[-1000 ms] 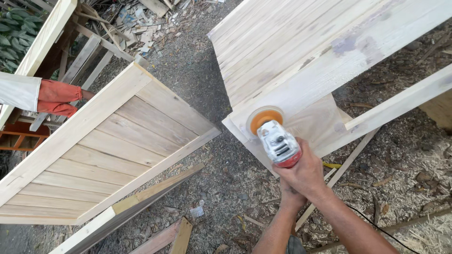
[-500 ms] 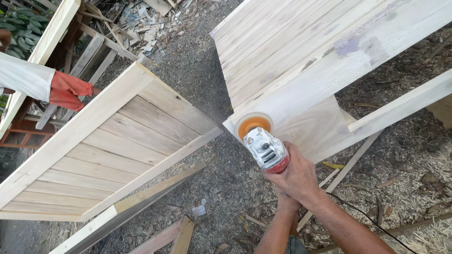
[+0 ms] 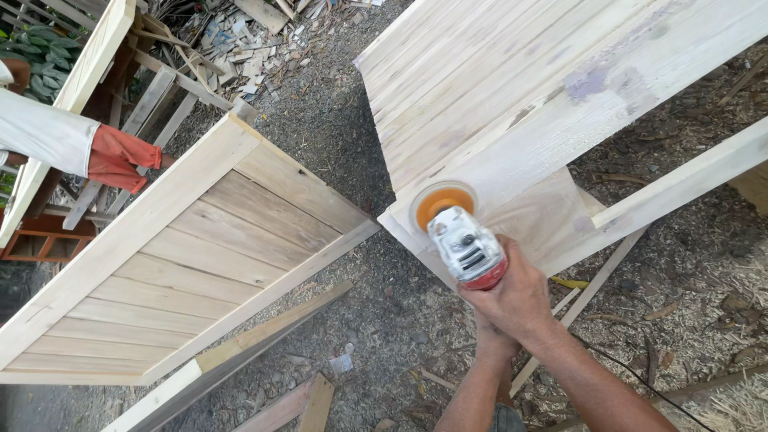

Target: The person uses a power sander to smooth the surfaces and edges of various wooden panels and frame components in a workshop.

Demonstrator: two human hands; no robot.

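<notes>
Now we grip the sander (image 3: 466,246) with our right hand (image 3: 516,298) wrapped tight, left hand (image 3: 494,342) hidden beneath, grip unclear. Probably heavy, vibrating; best held by its body against the wooden panel (image 3: 528,120).

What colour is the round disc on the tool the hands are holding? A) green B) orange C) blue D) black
B: the sander gripped by the right hand has an orange disc pressed flat on the pale wood panel.
</notes>
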